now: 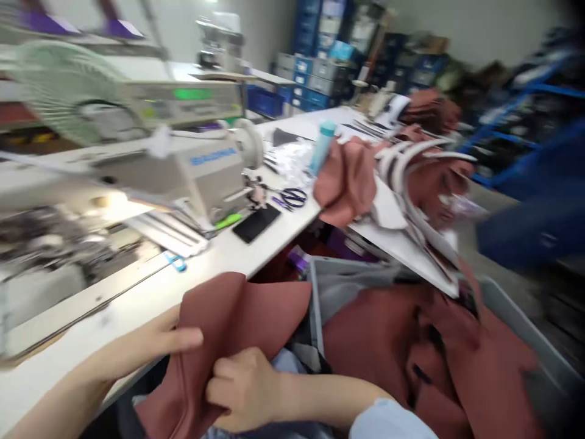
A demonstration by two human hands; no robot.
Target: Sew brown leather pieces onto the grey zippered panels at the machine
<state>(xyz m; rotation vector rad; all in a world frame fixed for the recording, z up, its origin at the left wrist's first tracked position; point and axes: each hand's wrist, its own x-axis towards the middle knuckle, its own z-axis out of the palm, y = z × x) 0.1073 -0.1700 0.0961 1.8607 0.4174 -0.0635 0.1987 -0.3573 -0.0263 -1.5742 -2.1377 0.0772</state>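
Observation:
A reddish-brown sheet of material [269, 311] with a seam along it lies over the front edge of the white table, above the lap. My left hand [176, 338] holds its left edge, thumb on top and the other fingers hidden behind it. Closed on the lower middle of the same piece is my right hand [247, 387], its fingers curled into the material. To the right, a grey bin [317, 305] holds more reddish-brown pieces [375, 329].
A sewing machine [205, 164] stands on the white table [228, 256], with a black phone [256, 223], dark-handled scissors [294, 196] and small blue-handled snips [176, 261] nearby. Brown pieces [347, 180] and a light blue bottle [322, 146] sit farther back. Blue shelving stands at right.

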